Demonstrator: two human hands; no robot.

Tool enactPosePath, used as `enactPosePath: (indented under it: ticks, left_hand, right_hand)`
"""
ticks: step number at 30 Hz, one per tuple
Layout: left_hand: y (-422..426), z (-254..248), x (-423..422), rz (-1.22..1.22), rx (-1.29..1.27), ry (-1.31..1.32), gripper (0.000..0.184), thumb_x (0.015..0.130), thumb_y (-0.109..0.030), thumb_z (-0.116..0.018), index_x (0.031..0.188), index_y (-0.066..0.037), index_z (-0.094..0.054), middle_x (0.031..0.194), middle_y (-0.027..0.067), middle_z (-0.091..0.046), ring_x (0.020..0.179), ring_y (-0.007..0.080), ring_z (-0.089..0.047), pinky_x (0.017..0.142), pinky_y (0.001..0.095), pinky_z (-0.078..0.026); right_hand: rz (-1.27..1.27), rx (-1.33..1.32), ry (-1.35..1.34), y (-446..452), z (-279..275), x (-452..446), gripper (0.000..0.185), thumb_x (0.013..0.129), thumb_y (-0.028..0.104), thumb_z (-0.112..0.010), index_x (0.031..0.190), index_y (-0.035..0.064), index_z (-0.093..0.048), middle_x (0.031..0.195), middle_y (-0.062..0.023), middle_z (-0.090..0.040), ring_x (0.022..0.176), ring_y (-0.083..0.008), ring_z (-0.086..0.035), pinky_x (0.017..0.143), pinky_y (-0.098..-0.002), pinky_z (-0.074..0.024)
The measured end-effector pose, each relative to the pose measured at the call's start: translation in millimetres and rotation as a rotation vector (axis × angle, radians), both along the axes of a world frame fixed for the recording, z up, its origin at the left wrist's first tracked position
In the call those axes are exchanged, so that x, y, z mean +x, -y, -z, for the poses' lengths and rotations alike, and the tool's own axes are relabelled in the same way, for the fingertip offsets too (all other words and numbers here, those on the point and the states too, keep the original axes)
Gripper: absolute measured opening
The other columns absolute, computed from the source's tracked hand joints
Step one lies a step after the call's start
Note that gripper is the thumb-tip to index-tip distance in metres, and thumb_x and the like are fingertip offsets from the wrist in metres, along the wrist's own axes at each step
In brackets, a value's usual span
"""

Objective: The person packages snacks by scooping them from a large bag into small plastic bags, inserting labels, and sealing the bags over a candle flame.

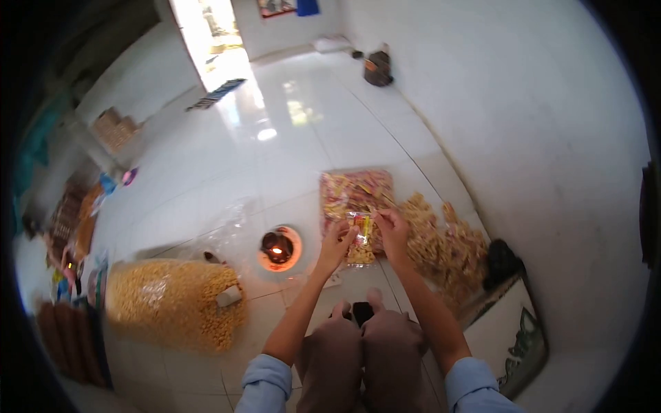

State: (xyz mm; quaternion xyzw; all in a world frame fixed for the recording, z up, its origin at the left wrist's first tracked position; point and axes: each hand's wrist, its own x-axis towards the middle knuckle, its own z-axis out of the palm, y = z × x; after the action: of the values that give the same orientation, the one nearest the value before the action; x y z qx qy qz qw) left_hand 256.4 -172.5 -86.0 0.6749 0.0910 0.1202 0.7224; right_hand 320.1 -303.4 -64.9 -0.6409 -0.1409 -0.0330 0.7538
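Observation:
Between my two hands hangs a small clear snack packet [361, 256] with a red and yellow label and yellowish pieces in its lower part. My left hand [337, 242] pinches its left side near the label. At the upper right edge of the packet, my right hand [392, 232] has its fingers closed. Right behind my hands lies a large clear bag [354, 186] full of similar red and yellow packets. To the left, a small flame burns in a dark holder on an orange plate [296, 259].
A big open plastic bag of yellow snack pieces [172, 303] lies on the left, with a white scoop [228, 296] on it. Filled packets [447, 255] are heaped on the right, beside a dark bundle [502, 263]. A mat [217, 94] lies by the bright doorway.

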Motion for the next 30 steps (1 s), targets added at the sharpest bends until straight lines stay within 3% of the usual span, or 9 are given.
enactPosePath:
  ticks: [4,10,13,16,19,21,25,27,30]
  left_hand:
    - [45.2,42.4,34.5,0.199,0.350,-0.281,0.037,0.081,-0.034,-0.060,0.102,-0.003,-0.057,0.077,0.0022,-0.060,0.067,0.0079,-0.053,0.063,0.0228,-0.042]
    - [114.3,153.2,102.4,0.293,0.588,-0.321,0.047,0.081,-0.047,-0.052,0.093,-0.003,-0.061,0.082,0.0173,-0.059,0.079,0.0232,-0.057,0.070,0.0341,-0.042]
    - [152.1,168.3,135.3,0.383,0.673,-0.305,0.041,0.081,-0.040,-0.055,0.095,-0.001,-0.060,0.082,0.0170,-0.059,0.077,0.0242,-0.058,0.069,0.0335,-0.044]
    - [180.4,189.1,158.0,0.231,0.312,-0.124,0.033,0.081,-0.026,-0.059,0.098,0.002,-0.058,0.080,0.0180,-0.059,0.076,0.0284,-0.059,0.068,0.0328,-0.046]
    - [192.5,191.4,174.0,0.285,0.415,0.011,0.030,0.076,-0.011,-0.062,0.101,0.004,-0.056,0.082,0.0179,-0.061,0.075,0.0276,-0.061,0.067,0.0313,-0.048]
    - [198.0,188.6,177.5,0.281,0.655,-0.042,0.030,0.074,-0.004,-0.062,0.102,0.003,-0.056,0.085,0.0161,-0.062,0.078,0.0230,-0.062,0.067,0.0310,-0.048]
    - [195.7,181.4,177.4,0.157,0.657,0.005,0.024,0.072,-0.003,-0.062,0.095,0.002,-0.059,0.084,0.0143,-0.063,0.077,0.0194,-0.063,0.065,0.0301,-0.048]
    - [176.3,173.0,170.6,0.188,0.379,-0.054,0.017,0.071,-0.005,-0.064,0.086,0.000,-0.061,0.077,0.0133,-0.063,0.071,0.0202,-0.063,0.063,0.0293,-0.048]
    - [128.6,174.1,142.5,0.172,0.496,-0.081,0.015,0.070,-0.009,-0.067,0.081,0.000,-0.062,0.071,0.0117,-0.063,0.064,0.0189,-0.062,0.061,0.0273,-0.047]
  right_hand:
    - [0.140,0.041,-0.254,43.7,80.1,20.4,0.017,0.083,0.017,-0.059,0.085,0.0006,-0.059,0.069,0.0020,-0.054,0.060,-0.0046,-0.048,0.055,-0.0196,-0.0396]
    - [0.386,-0.013,-0.696,101.0,157.3,26.4,0.034,0.085,0.025,-0.056,0.112,0.0048,-0.048,0.078,-0.0003,-0.051,0.066,-0.0083,-0.048,0.057,-0.0215,-0.0399]
    - [0.323,-0.099,-0.682,138.5,192.0,40.8,0.045,0.085,0.028,-0.057,0.120,0.0032,-0.042,0.093,-0.0058,-0.054,0.075,-0.0101,-0.051,0.062,-0.0246,-0.0416]
    - [0.413,-0.237,-0.509,162.8,212.2,75.2,0.044,0.086,0.028,-0.054,0.120,0.0029,-0.044,0.097,-0.0101,-0.054,0.082,-0.0166,-0.052,0.069,-0.0288,-0.0432]
    - [0.567,-0.532,-0.524,174.3,223.9,96.9,0.039,0.087,0.023,-0.052,0.119,0.0019,-0.045,0.106,-0.0142,-0.049,0.090,-0.0235,-0.052,0.077,-0.0350,-0.0424]
    - [0.500,-0.959,-0.482,177.9,227.4,102.4,0.035,0.088,0.021,-0.049,0.117,0.0014,-0.048,0.110,-0.0146,-0.044,0.094,-0.0267,-0.050,0.082,-0.0378,-0.0399]
    - [0.510,-0.949,-0.501,175.0,217.2,98.3,0.033,0.088,0.022,-0.047,0.114,0.0016,-0.050,0.109,-0.0115,-0.040,0.092,-0.0251,-0.048,0.082,-0.0363,-0.0401]
    - [0.615,-0.657,-0.418,173.4,202.8,83.8,0.028,0.089,0.024,-0.046,0.104,0.0019,-0.054,0.099,-0.0095,-0.043,0.086,-0.0237,-0.047,0.077,-0.0356,-0.0397]
    - [0.606,-0.699,-0.401,176.5,208.9,46.9,0.023,0.089,0.023,-0.046,0.094,0.0022,-0.053,0.091,-0.0085,-0.044,0.079,-0.0221,-0.047,0.071,-0.0352,-0.0385]
